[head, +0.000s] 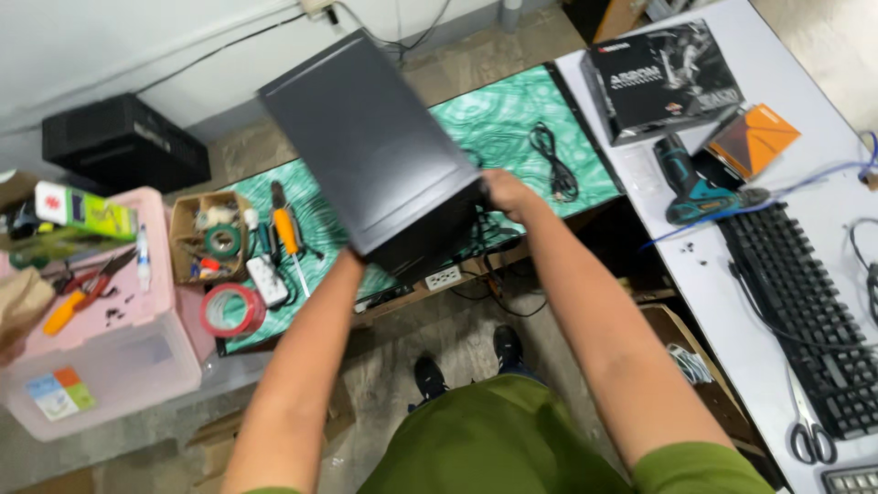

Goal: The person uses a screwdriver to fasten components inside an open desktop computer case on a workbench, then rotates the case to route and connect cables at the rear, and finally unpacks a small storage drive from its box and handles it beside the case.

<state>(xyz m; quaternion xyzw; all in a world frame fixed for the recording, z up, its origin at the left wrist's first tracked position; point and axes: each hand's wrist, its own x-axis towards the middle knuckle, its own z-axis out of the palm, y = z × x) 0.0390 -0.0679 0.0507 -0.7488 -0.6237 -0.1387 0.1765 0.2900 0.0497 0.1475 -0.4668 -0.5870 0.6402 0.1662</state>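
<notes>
A black computer case (366,137) is held tilted above a green patterned mat (512,128) on a low bench. My right hand (506,194) grips the case's near right edge. My left hand (349,260) is mostly hidden under the case's near left corner, only the wrist showing. A black cable (551,160) lies on the mat to the right of the case.
A cardboard tray of small parts (210,236), a red tape roll (232,310), screwdrivers (288,233) and a power strip (443,276) sit left of and below the case. A pink bin (101,348) stands far left. A white desk on the right holds a keyboard (805,311), scissors (809,425), a cordless drill (700,187) and a black box (663,78).
</notes>
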